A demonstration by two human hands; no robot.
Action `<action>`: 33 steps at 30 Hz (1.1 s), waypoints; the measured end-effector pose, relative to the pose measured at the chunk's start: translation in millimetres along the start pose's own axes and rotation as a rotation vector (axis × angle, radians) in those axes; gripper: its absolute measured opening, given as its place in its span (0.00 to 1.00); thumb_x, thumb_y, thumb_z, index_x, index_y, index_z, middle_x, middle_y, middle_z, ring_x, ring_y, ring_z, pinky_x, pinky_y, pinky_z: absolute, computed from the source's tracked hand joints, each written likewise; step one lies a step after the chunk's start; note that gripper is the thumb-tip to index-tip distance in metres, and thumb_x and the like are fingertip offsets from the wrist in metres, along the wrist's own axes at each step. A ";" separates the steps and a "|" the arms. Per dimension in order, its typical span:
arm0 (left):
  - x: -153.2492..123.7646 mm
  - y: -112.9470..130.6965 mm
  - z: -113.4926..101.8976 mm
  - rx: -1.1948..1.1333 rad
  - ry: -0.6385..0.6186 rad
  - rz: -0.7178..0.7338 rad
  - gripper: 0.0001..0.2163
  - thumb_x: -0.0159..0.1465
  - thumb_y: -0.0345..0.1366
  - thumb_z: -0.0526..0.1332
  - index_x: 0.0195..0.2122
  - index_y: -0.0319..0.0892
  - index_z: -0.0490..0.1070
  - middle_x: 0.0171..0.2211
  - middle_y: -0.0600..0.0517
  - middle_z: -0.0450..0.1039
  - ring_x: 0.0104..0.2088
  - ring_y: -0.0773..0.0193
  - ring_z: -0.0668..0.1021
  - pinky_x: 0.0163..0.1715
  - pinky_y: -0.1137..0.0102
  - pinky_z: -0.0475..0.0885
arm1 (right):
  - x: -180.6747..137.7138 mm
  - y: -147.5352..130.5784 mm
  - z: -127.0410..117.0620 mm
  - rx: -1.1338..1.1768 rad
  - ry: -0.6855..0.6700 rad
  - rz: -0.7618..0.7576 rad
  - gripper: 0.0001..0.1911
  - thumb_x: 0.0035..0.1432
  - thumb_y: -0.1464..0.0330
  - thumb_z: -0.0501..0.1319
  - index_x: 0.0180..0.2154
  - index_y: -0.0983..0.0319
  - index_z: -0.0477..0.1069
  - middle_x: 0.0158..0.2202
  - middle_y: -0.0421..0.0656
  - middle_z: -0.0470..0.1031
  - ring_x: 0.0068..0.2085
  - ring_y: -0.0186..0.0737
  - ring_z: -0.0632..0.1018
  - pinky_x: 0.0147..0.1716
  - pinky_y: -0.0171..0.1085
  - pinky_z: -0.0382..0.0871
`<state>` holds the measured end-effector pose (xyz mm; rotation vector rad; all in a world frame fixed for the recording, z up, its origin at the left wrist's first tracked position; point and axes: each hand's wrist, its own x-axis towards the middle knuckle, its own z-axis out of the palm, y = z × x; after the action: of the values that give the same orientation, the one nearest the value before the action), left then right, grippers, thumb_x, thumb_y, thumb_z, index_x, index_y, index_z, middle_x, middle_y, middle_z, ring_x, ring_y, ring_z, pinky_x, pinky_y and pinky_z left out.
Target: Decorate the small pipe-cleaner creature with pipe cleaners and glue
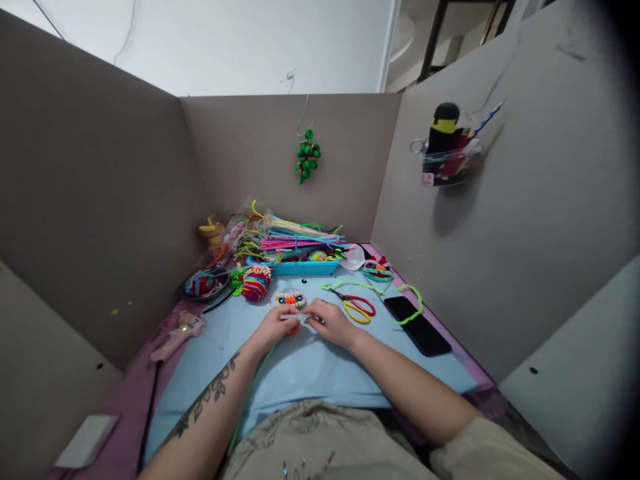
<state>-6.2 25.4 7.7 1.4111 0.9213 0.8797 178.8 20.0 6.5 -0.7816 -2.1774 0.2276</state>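
My left hand (278, 328) and my right hand (330, 323) meet over the middle of the blue work surface, fingertips pinched close together. A pale green pipe cleaner (262, 371) runs from under my left hand down to my lap, and a short pale length shows between the fingertips of both hands. The fingers hide most of it. Just beyond them lies a cream fuzzy piece (290, 299) with eyes and an orange middle. To the right are scissors (358, 309) with one red and one yellow handle, and a bright green pipe cleaner (416, 300) bent over a black phone (419, 327).
A blue tray (300, 268) piled with colourful pipe cleaners stands at the back. A striped fuzzy bundle (257, 283) and a dark bowl (206, 288) sit to the left. A pink glue gun (179, 337) lies at the left edge. Grey panels (290, 120) enclose the table.
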 end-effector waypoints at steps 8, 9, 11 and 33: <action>-0.8 -1.8 3.9 -0.026 -0.083 0.017 0.16 0.54 0.44 0.62 0.39 0.38 0.71 0.27 0.50 0.72 0.21 0.67 0.73 0.20 0.74 0.65 | -3.8 4.7 10.1 -0.115 0.033 -0.018 0.13 0.55 0.74 0.53 0.41 0.60 0.70 0.36 0.45 0.71 0.37 0.39 0.72 0.38 0.35 0.66; -0.9 -2.0 3.9 -0.036 -0.090 0.018 0.16 0.55 0.44 0.62 0.40 0.38 0.71 0.28 0.50 0.72 0.22 0.67 0.73 0.20 0.74 0.65 | -3.9 5.1 9.6 -0.114 0.039 -0.014 0.13 0.55 0.74 0.53 0.41 0.59 0.70 0.37 0.45 0.71 0.38 0.39 0.72 0.38 0.36 0.66; -1.1 -2.0 4.2 -0.052 -0.092 0.024 0.17 0.54 0.44 0.62 0.40 0.38 0.71 0.30 0.49 0.72 0.22 0.68 0.73 0.20 0.74 0.64 | -3.9 4.9 8.6 -0.106 0.051 -0.010 0.13 0.55 0.75 0.53 0.41 0.59 0.70 0.37 0.45 0.71 0.38 0.39 0.72 0.38 0.36 0.66; 0.8 -5.3 3.6 -0.163 -0.166 0.061 0.12 0.52 0.41 0.65 0.31 0.38 0.68 0.21 0.55 0.66 0.19 0.72 0.66 0.20 0.76 0.59 | -2.0 -4.9 13.4 0.021 0.149 -0.059 0.11 0.56 0.71 0.54 0.38 0.59 0.72 0.33 0.45 0.69 0.36 0.39 0.71 0.35 0.36 0.68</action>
<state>-2.8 24.8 2.2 1.3544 0.6695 0.8499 167.7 16.1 -1.8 -0.6989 -2.0515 0.1565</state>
